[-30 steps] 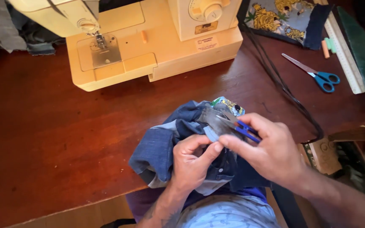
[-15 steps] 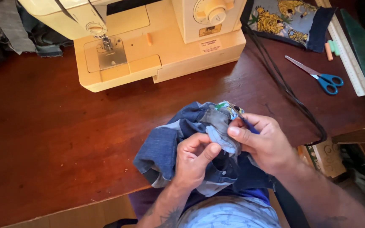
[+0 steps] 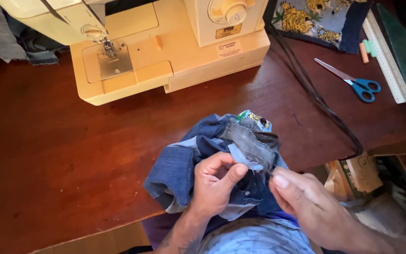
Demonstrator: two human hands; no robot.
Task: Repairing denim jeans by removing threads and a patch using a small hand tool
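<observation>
Head view
Left hand [image 3: 214, 186]: fingers curled, thumb and forefinger pinching a fold of the denim patchwork bundle [image 3: 212, 162].
Right hand [image 3: 306, 204]: fingers drawn together at the grey seam strip [image 3: 250, 143]; a thin tool seems pinched at the fingertips, too small to tell.
Denim patchwork bundle: bunched at the near edge of the wooden table [image 3: 48, 155], partly over the person's lap.
Sewing machine [image 3: 165, 42]: cream, at the far side, well apart from the bundle.
Black cord [image 3: 316, 94]: runs diagonally to the table's right edge.
Scissors [image 3: 353, 82]: blue-handled, right of the cord, beside a ruler [image 3: 386, 61].
</observation>
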